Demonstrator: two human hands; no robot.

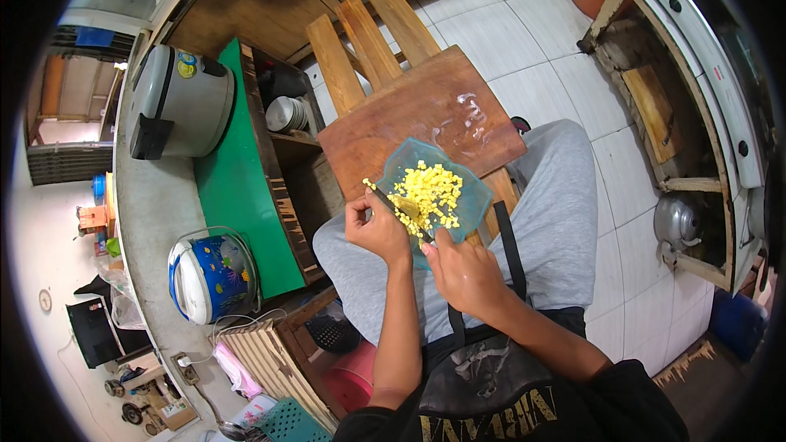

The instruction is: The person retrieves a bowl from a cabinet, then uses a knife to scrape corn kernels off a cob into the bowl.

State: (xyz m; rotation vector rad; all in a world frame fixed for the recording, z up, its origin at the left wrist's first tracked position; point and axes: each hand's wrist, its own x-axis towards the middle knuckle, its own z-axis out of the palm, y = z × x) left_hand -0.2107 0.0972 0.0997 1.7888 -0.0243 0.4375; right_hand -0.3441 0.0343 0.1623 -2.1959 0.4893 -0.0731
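A translucent blue plastic bowl (473, 197) with a wavy rim sits between the knees, overlapping the near edge of a wooden board. Small diced yellow food cubes (435, 187) are spread inside it. My right hand (463, 270) grips the handle of a knife (385, 198), whose dark blade slants over the bowl's left side. Yellow bits cling along the blade, and a larger yellow piece (405, 205) lies against it. Curled beside the blade, my left hand (377, 227) has its fingertips close to the knife; whether it pinches anything is hidden.
The wet wooden board (405, 104) rests on a slatted wooden bench (368, 43). Left, a rice cooker (190, 104) and a blue patterned cooker (215, 279) stand along the counter. Stacked plates (287, 113) sit on a shelf below. Right are a stove stand (669, 73) and a kettle (675, 219).
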